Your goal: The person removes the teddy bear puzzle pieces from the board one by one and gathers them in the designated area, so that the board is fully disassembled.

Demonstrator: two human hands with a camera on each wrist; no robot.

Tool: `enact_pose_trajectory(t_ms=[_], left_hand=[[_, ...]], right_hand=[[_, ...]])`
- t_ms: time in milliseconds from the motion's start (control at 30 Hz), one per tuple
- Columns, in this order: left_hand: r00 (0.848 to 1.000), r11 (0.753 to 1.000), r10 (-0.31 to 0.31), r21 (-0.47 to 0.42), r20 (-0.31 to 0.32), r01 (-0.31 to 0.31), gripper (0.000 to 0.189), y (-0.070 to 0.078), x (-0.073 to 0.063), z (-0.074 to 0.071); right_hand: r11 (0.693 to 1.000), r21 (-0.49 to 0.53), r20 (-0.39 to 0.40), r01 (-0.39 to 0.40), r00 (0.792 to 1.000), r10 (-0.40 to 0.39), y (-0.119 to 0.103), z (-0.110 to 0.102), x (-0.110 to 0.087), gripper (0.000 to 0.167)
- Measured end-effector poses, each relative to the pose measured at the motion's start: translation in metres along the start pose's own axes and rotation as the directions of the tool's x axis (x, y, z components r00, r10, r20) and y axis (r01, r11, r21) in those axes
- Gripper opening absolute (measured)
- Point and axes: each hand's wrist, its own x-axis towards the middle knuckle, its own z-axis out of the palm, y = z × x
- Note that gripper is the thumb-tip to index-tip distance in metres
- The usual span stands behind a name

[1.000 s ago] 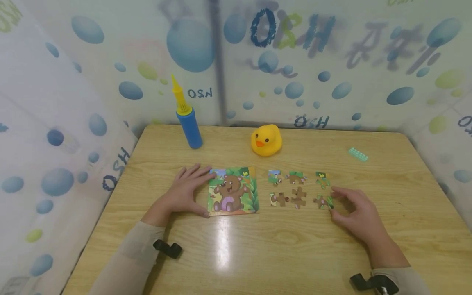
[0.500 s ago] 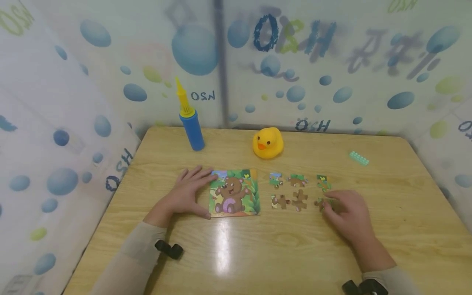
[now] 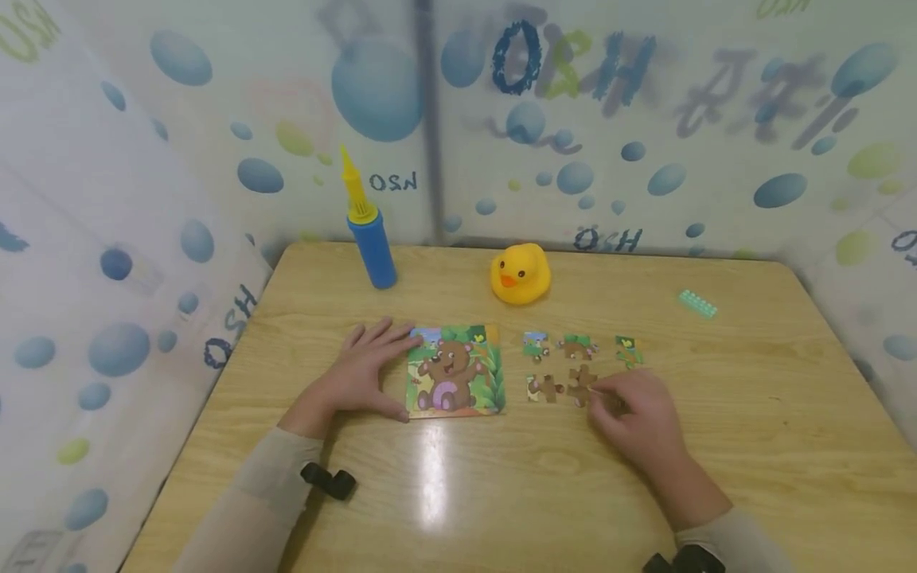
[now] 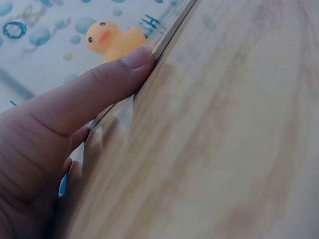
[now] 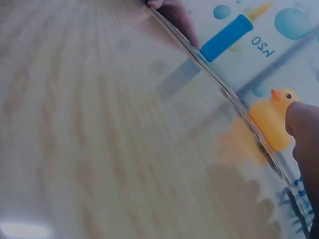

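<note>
In the head view a flat bear picture board (image 3: 455, 372) lies on the table. My left hand (image 3: 358, 374) lies at its left edge, fingers spread, index finger and thumb touching its left corners. The left wrist view shows that thumb (image 4: 99, 92) at the board's edge. To the right, jigsaw pieces lie in two rows, including a top right piece (image 3: 629, 351), a lower left piece (image 3: 544, 387) and a brown middle piece (image 3: 581, 383). My right hand (image 3: 641, 422) pinches another jigsaw piece beside the middle one; the fingers mostly hide it.
A yellow rubber duck (image 3: 520, 274) sits at the back of the wooden table (image 3: 501, 493). Left of it a blue hand pump (image 3: 374, 251) with a yellow nozzle stands upright. A mint-green toy brick (image 3: 698, 303) lies at the back right. Patterned walls enclose the table.
My right hand has taken hold of the lower right jigsaw piece and moved left with it, up against the brown middle piece. The left hand and the board have stayed put.
</note>
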Motion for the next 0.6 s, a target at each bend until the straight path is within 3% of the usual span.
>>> enact_pose_trajectory(t_ms=[367,600], left_hand=[[1.0,1.0,-0.004,-0.012,0.009,0.004,0.127,0.001,0.0,-0.001],[1.0,1.0,-0.005,-0.003,0.016,0.005,0.127,0.0,0.001,0.0]], right_hand=[[0.999,0.001,0.018,0.053,0.998,-0.053,-0.025,0.03,0.01,0.015],[0.998,0.03,0.118,0.055,0.991,-0.058,-0.045,0.051,0.018,0.015]])
